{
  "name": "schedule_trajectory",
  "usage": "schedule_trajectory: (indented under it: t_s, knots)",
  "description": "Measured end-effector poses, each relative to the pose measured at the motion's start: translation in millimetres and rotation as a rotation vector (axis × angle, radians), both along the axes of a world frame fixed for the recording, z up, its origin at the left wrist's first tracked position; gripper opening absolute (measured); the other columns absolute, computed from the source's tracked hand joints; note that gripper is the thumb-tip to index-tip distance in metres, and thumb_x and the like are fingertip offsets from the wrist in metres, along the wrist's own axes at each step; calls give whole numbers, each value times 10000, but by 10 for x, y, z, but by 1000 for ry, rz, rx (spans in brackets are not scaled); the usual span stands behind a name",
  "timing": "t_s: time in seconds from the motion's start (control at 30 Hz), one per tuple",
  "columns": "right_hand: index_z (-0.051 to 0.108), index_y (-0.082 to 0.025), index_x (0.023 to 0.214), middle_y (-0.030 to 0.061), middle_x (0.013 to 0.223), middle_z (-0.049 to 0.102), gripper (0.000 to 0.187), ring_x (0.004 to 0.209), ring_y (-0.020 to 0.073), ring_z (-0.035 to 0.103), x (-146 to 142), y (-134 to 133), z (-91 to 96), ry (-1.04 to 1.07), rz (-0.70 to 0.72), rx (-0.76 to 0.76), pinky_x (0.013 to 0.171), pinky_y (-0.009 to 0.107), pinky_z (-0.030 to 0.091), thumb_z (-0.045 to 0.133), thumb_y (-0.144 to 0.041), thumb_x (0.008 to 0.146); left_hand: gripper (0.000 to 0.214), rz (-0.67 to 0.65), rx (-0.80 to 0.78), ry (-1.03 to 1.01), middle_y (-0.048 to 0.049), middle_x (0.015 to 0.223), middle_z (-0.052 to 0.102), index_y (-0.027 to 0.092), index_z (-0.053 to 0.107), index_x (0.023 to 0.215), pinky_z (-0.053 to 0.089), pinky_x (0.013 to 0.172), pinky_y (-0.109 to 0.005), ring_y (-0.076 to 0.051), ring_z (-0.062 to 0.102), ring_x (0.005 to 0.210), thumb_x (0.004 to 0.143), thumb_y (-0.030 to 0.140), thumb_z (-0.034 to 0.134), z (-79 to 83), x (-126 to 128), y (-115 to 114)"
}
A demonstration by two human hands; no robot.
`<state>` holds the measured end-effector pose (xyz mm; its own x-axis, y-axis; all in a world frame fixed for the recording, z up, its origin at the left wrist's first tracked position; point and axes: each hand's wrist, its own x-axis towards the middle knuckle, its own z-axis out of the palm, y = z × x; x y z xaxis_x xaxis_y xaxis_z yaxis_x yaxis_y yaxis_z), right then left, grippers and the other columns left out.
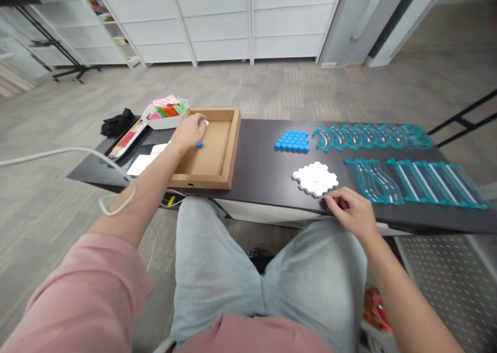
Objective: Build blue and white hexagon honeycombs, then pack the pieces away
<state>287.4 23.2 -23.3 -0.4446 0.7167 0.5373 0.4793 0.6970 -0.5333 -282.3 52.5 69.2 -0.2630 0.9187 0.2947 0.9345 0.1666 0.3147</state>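
Observation:
My left hand (pixel 191 130) reaches into a shallow cardboard tray (pixel 229 156) on the black table, its fingers curled around a small white piece (pixel 206 122). A single blue hexagon piece (pixel 200 145) lies on the tray floor just below that hand. My right hand (pixel 351 211) rests at the table's near edge, fingers bent and pressed on the surface, right beside a cluster of white hexagon tiles (pixel 315 178). A cluster of blue hexagon tiles (pixel 293 141) sits further back.
Several teal curved and straight track pieces (pixel 373 136) fill the table's right half. A white tub of coloured pieces (pixel 166 112), a black cloth (pixel 116 122) and papers (pixel 145 159) lie at the left end. A white cable (pixel 77 151) crosses my left arm.

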Motion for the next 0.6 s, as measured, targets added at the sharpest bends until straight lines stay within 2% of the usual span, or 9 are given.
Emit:
schedule_trajectory:
  t_s: [0.07, 0.13, 0.2, 0.3, 0.37, 0.47, 0.53, 0.6]
  knots:
    - [773, -240, 865, -14, 692, 644, 182, 535, 137, 509, -1, -1, -11, -7, -10, -11, 543, 320, 394, 711, -317, 1019, 283, -151, 154, -122, -102, 1111, 774, 269, 743, 1241, 566, 1083, -442, -290, 704, 1099, 1091, 360, 521, 90, 179, 22]
    - [767, -238, 860, -10, 703, 651, 183, 546, 139, 506, 2, -1, -27, -10, -23, -15, 560, 321, 396, 708, -311, 1018, 261, -254, 205, -232, -64, 967, 736, 277, 739, 1218, 593, 963, -408, -253, 695, 951, 1096, 388, 537, 193, 466, 1]
    - [758, -237, 849, -6, 705, 652, 188, 556, 143, 507, 4, 1, -45, -12, -30, -15, 572, 322, 397, 707, -306, 1016, 267, -317, 211, -324, -35, 892, 687, 249, 724, 1221, 580, 846, -353, -205, 656, 815, 1109, 412, 544, 276, 851, -77]
    - [747, -235, 837, 0, 711, 657, 193, 575, 150, 519, 6, 6, -72, -6, -31, -17, 583, 322, 395, 702, -301, 1013, 307, -419, 242, -408, -34, 926, 689, 219, 715, 1213, 558, 849, -311, -177, 652, 845, 1143, 450, 525, 257, 1520, -271]
    - [742, -236, 833, 2, 716, 660, 195, 582, 153, 524, 6, 11, -88, 3, -29, -21, 588, 322, 393, 700, -301, 1012, 322, -462, 210, -480, -39, 955, 711, 216, 726, 1205, 547, 827, -290, -167, 652, 845, 1144, 470, 539, 102, 1946, -406]
    - [741, -237, 836, 2, 726, 665, 192, 583, 152, 521, 6, 15, -103, 12, -27, -31, 597, 322, 394, 697, -299, 1012, 282, -420, 121, -635, -37, 1005, 763, 212, 738, 1160, 517, 736, -256, -132, 629, 758, 1102, 464, 624, -288, 2423, -551]
    - [736, -236, 830, 1, 723, 661, 192, 586, 152, 519, 5, 16, -107, 22, -22, -30, 599, 321, 391, 696, -292, 1010, 229, -353, 75, -716, -30, 1047, 790, 214, 734, 1134, 485, 669, -247, -103, 591, 667, 1054, 422, 682, -552, 2595, -606]
    - [728, -237, 822, -2, 713, 651, 193, 590, 153, 514, 1, 16, -107, 32, -14, -23, 599, 321, 383, 694, -288, 1006, 193, -312, 66, -724, -9, 993, 791, 217, 731, 1102, 463, 645, -251, -92, 564, 608, 1008, 385, 726, -749, 2664, -649]
